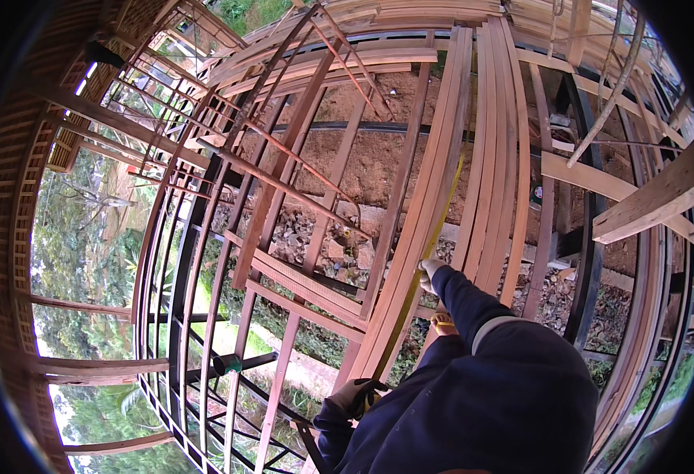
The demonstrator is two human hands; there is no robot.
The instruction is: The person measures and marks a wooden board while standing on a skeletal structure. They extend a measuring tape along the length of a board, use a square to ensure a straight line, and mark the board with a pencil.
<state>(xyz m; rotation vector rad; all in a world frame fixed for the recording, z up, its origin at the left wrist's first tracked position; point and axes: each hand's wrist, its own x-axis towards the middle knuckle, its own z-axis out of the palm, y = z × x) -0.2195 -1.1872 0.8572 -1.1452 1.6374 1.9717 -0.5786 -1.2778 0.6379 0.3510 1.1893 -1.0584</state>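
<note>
A thin yellow measuring tape [450, 195] runs near-to-far along long brown wooden planks [426, 197]; right hand [429, 274] curls farther along it (pinch unclear), left hand [350, 393] clasps a black rounded case [371, 389] nearer.

The navy sleeve [459, 295] bears a pale band [489, 326].

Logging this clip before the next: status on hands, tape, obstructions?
Left hand holding tape case. Right hand at yellow tape, stretched along boards. Right sleeve hides some boards.
</note>
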